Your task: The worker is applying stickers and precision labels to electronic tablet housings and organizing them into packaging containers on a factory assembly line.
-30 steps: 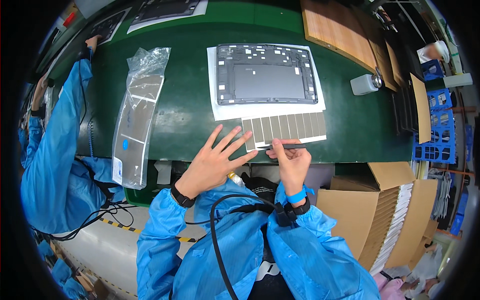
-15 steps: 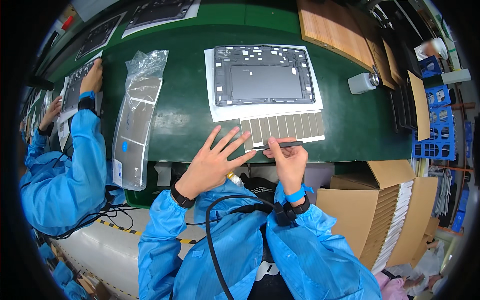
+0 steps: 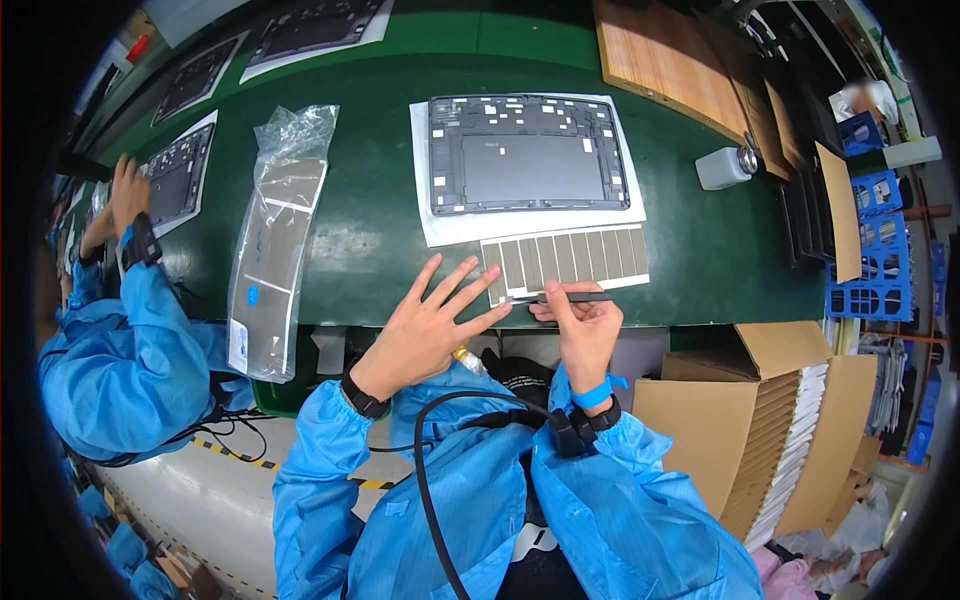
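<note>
My left hand [image 3: 430, 318] is open, fingers spread, its fingertips at the left end of a sheet of grey-brown rectangular adhesive pieces [image 3: 575, 262] on white backing. In my right hand [image 3: 585, 335] is a pair of black tweezers [image 3: 590, 297], pinched between thumb and fingers. The tweezers point left, with their tips near the sheet's lower left corner, close to my left fingertips. Beyond the sheet lies a black tablet-shaped housing [image 3: 535, 168] with small white patches, resting on white paper [image 3: 432, 225]. Whether the tips grip a piece is too small to tell.
Left of my hands lies a clear plastic bag [image 3: 275, 230] of grey-brown sheets. A co-worker's hands [image 3: 130, 195] are near another black housing [image 3: 180, 175]. A white bottle [image 3: 722, 168], a wooden board [image 3: 670, 65] and an open cardboard box [image 3: 700, 430] are to the right.
My right hand and the tweezers have shifted slightly right and toward me. My left hand stays put. The co-worker's hands have moved off their housing, which now lies on the table.
</note>
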The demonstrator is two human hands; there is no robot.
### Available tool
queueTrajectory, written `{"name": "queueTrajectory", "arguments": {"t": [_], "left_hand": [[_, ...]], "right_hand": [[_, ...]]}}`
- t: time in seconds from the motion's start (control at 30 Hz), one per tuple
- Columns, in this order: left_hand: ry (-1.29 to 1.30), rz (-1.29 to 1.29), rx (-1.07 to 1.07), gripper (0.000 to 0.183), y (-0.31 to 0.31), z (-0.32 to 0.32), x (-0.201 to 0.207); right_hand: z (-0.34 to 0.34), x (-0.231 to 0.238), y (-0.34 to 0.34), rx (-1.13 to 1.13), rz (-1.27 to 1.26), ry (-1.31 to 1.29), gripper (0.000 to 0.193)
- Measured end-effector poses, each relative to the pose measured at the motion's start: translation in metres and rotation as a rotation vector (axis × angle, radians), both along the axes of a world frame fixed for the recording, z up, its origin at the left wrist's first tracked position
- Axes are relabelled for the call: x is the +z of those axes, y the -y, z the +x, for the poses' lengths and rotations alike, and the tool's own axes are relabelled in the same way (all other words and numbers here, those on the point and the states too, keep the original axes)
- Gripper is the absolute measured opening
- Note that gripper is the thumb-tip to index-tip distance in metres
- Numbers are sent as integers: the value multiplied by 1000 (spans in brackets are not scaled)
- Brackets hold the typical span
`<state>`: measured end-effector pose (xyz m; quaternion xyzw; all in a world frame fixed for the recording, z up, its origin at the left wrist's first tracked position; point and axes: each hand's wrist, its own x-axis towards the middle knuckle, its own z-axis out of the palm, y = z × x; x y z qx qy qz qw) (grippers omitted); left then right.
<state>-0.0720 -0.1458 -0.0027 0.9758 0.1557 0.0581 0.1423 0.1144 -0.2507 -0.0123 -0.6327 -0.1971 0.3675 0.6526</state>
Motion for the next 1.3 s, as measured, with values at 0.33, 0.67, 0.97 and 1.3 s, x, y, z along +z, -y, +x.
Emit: {"name": "queueTrajectory", "arguments": {"t": [0.33, 0.67, 0.97, 1.3], "left_hand": [[299, -151, -8, 60, -36, 8, 74], [138, -25, -79, 56, -163, 169, 42], [-26, -26, -113, 53, -183, 210, 21], [-19, 4, -104, 53, -182, 214, 26]], "right_hand": [[136, 85, -46, -163, 129, 474, 18], [224, 9, -174, -12, 90, 441, 28], [226, -1, -176, 0, 99, 282, 24], [229, -6, -178, 19, 88, 252, 21]]}}
